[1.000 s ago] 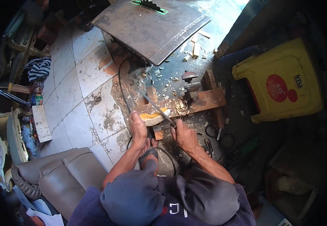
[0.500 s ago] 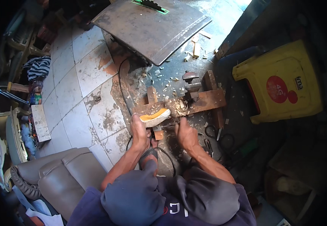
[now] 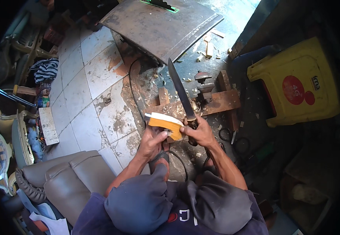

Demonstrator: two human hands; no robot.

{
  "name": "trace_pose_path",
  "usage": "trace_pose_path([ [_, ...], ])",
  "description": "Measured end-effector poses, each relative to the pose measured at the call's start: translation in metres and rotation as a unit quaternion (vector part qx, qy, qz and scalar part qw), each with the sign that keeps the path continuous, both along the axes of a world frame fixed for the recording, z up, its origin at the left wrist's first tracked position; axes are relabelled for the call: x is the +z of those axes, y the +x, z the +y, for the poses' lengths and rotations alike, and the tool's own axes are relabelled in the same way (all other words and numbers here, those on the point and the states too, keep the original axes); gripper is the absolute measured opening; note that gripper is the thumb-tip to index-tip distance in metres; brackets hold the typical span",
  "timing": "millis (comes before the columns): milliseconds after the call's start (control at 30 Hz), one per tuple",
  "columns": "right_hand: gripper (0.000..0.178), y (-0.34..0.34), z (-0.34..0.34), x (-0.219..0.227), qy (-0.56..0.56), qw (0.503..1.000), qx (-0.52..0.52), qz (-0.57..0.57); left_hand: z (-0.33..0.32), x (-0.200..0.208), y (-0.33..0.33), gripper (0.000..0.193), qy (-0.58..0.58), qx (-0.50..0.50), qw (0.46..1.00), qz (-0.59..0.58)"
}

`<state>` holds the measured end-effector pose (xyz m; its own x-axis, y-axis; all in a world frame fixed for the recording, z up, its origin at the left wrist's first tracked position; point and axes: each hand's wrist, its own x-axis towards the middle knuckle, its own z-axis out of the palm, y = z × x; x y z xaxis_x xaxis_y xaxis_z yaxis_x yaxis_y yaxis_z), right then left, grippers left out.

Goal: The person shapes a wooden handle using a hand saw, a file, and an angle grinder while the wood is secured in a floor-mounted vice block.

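Observation:
My left hand (image 3: pixel 151 141) grips a curved wooden block (image 3: pixel 165 124) from the left, thumb pressed on its lower side. The block has an orange-yellow face and a pale, whitish top edge. My right hand (image 3: pixel 202 135) is wrapped round the dark handle of a large knife (image 3: pixel 181 89), whose long dark blade points up and away, tip near the metal table's corner. The right thumb also touches the block's right end. Beyond both hands lies a low wooden board (image 3: pixel 223 102), strewn with pale shavings and carrying a metal clamp-like fitting (image 3: pixel 205 84).
A rusty metal table (image 3: pixel 158 27) with a toothed saw blade (image 3: pixel 160 4) stands ahead. To the right is a yellow plastic stool (image 3: pixel 299 78). A grey-brown padded seat (image 3: pixel 76 176) sits at left. Wood chips and a black cable (image 3: pixel 130 84) lie on the floor.
The block has been turned and brought nearer, its orange face now towards me. My right hand has raised the knife so the blade points away, and its thumb now touches the block.

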<state>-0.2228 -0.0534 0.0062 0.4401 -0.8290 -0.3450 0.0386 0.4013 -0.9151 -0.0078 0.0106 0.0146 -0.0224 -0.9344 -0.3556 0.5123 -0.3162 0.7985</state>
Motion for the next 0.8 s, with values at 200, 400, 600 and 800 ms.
trace_pose_path([
  [200, 0.031, 0.009, -0.004, -0.016, -0.254, 0.932, -0.060, 0.251, -0.017, 0.008, 0.007, 0.043, 0.016, 0.023, 0.977, -0.213],
  [400, 0.027, 0.026, 0.030, -0.010, -0.337, 0.887, -0.052, 0.312, -0.016, 0.009, -0.011, 0.036, -0.008, 0.101, 0.881, -0.462],
  [600, 0.027, 0.021, 0.027, -0.010, -0.344, 0.843, 0.051, 0.412, -0.018, 0.018, -0.018, 0.038, -0.057, 0.102, 0.859, -0.499],
  [800, 0.026, 0.018, 0.029, -0.005, -0.428, 0.863, -0.005, 0.267, -0.013, 0.011, -0.021, 0.038, -0.057, 0.106, 0.859, -0.497],
])
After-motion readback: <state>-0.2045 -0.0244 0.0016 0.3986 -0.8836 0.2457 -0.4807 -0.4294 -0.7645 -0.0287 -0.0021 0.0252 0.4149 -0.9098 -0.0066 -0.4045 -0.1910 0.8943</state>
